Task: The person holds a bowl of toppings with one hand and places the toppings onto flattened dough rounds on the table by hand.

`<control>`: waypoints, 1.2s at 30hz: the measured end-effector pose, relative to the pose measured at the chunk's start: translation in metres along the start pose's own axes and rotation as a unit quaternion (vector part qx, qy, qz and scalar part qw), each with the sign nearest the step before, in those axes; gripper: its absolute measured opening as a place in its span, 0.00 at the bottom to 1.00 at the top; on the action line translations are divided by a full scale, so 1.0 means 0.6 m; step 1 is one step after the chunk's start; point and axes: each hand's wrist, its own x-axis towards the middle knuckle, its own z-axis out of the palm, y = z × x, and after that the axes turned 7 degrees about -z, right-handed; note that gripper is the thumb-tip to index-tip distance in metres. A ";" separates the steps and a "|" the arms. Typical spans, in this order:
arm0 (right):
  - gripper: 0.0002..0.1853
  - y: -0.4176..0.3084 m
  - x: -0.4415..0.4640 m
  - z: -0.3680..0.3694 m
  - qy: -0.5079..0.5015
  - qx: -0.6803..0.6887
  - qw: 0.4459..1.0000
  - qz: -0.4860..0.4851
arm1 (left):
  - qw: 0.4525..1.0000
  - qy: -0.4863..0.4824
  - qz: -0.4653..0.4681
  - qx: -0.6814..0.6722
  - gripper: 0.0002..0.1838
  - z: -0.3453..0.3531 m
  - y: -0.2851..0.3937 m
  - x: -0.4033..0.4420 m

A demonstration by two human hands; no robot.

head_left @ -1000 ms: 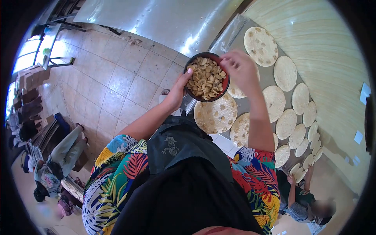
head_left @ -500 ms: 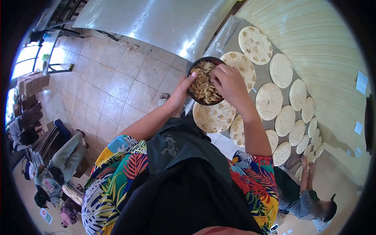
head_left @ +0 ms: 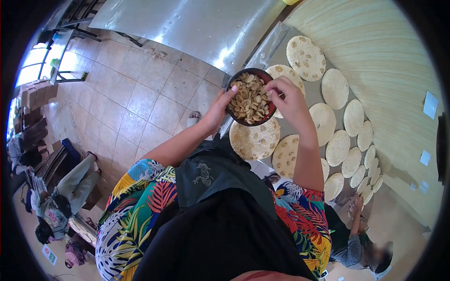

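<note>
A dark bowl with a red inside (head_left: 270, 108) is full of pale brown, flat slices (head_left: 249, 99). My left hand (head_left: 217, 110) grips the bowl's left side, thumb over the rim. At the bowl's right edge is my right hand (head_left: 287, 96), its fingers pinched together over the slices; what they hold, if anything, is too small to make out. Flat round breads lie beside and beyond the bowl. One dotted with slices (head_left: 255, 139) is just below it, and another (head_left: 306, 58) is at the upper right.
Several plainer rounds (head_left: 335, 89) lie along the grey table (head_left: 307, 97), by a pale wall. A metal table (head_left: 187, 28) stands ahead. One person (head_left: 351, 248) is at the table's lower right end; others (head_left: 56, 213) are at the far left.
My right hand has gone from above the breads into the bowl, then risen slightly to its right edge. My left hand keeps holding the bowl. The person at lower right has moved their hands.
</note>
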 end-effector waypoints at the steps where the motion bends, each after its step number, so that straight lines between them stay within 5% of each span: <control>1: 0.06 0.004 -0.003 0.003 -0.024 -0.045 0.999 -0.007 | 1.000 0.002 0.011 -0.009 0.36 -0.001 -0.002 0.004; 5: 0.06 0.014 -0.012 0.034 -0.036 -0.186 0.981 -0.050 | 0.999 0.034 0.029 -0.014 0.37 0.017 0.007 -0.004; 12: 0.07 0.018 -0.018 0.059 -0.033 -0.227 0.972 -0.058 | 0.998 0.043 0.037 -0.011 0.38 0.019 0.002 0.003; 18: 0.07 0.027 -0.015 0.027 -0.036 -0.088 0.995 0.016 | 0.999 0.019 0.030 -0.021 0.41 0.016 0.003 0.006; 19: 0.06 0.040 -0.016 0.022 -0.032 0.035 0.995 0.090 | 0.999 0.015 0.031 -0.021 0.41 0.010 -0.005 0.014; 20: 0.06 0.048 -0.017 0.017 -0.027 0.157 0.974 0.162 | 0.999 0.009 0.032 -0.022 0.40 0.005 -0.010 0.020; 24: 0.10 0.047 -0.013 -0.009 0.024 0.298 0.944 0.137 | 0.999 -0.014 0.030 -0.026 0.38 0.004 -0.009 0.020; 26: 0.12 0.065 -0.014 -0.027 0.065 0.466 0.870 0.150 | 1.000 -0.011 0.002 -0.020 0.36 0.008 -0.002 0.013; 36: 0.14 0.245 0.011 -0.154 0.141 0.517 0.820 0.200 | 0.999 -0.005 0.003 -0.035 0.33 -0.032 -0.013 0.021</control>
